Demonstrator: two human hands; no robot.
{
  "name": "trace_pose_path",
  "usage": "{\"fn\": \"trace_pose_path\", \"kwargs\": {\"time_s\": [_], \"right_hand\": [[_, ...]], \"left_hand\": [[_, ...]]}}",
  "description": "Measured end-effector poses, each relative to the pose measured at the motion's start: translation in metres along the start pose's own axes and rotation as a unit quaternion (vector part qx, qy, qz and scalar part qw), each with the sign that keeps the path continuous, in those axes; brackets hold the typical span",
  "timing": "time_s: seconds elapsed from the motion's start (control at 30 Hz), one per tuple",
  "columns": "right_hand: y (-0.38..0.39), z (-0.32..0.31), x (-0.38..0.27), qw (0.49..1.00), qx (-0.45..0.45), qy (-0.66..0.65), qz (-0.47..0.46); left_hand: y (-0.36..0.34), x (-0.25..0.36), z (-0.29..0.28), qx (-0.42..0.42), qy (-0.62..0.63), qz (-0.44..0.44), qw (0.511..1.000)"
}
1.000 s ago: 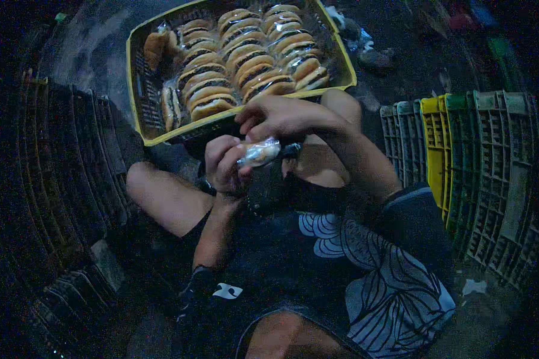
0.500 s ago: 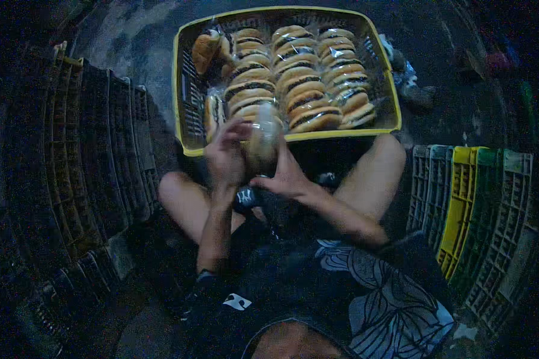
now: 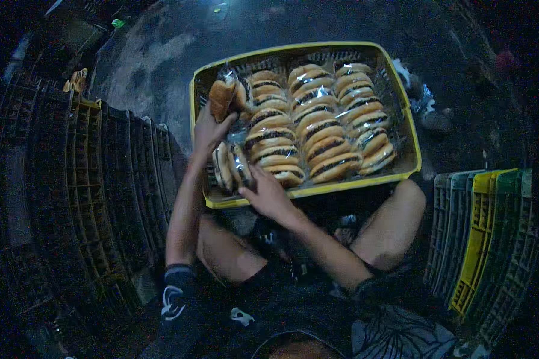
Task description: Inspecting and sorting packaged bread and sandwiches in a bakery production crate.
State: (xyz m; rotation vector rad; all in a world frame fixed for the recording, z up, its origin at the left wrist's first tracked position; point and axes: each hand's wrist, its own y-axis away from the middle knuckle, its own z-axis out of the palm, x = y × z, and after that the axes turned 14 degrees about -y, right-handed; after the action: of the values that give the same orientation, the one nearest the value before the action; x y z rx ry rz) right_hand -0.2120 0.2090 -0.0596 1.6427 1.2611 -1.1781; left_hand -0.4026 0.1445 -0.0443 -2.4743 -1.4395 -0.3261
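Observation:
A shallow crate with a yellow rim (image 3: 305,191) stands before my crossed legs, filled with rows of buns with dark filling in clear wrap (image 3: 326,128). My left hand (image 3: 208,133) reaches into its left side, closed around a brown bun (image 3: 221,100) that leans at the far left; its fingers are partly hidden behind the bun. Nearer to me, two wrapped buns (image 3: 239,167) stand on edge side by side. Against the right one of them rests my right hand (image 3: 270,197), thumb and fingers apart.
Stacked dark crates (image 3: 102,197) rise close on my left. On my right stands another stack of crates, grey, green and one yellow (image 3: 477,227). Crumpled clear plastic (image 3: 422,99) lies on the floor beyond the crate's right side.
The wrapped bun that was between both hands now stands in the crate's near left part. My left hand has moved forward to the brown bun. The view has shifted, showing the crate lower.

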Motion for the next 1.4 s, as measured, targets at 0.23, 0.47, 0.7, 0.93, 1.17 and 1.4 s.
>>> {"fn": "trace_pose_path", "kwargs": {"time_s": [0.23,0.47,0.7,0.93,1.17,1.4], "right_hand": [[0.072,-0.052,-0.006,0.966,-0.102,-0.204,0.123],[0.023,-0.066,-0.049,0.752,-0.148,-0.620,0.167],[0.088,-0.098,0.018,0.666,-0.129,-0.700,0.224],[0.156,-0.117,-0.087,0.960,-0.148,-0.140,-0.190],[0.185,-0.133,-0.057,0.961,-0.060,-0.261,-0.077],[0.200,-0.152,-0.062,0.874,0.086,-0.461,0.128]], "left_hand": [[-0.066,-0.031,0.073,0.168,0.163,-0.219,0.947],[0.103,-0.017,0.085,0.398,0.339,-0.219,0.824],[0.268,0.106,-0.019,0.095,0.258,0.256,0.927],[0.299,0.147,-0.067,0.057,0.576,0.007,0.815],[0.310,0.152,-0.068,-0.095,0.743,-0.060,0.660],[0.310,0.140,-0.051,-0.105,0.810,-0.079,0.571]]}}
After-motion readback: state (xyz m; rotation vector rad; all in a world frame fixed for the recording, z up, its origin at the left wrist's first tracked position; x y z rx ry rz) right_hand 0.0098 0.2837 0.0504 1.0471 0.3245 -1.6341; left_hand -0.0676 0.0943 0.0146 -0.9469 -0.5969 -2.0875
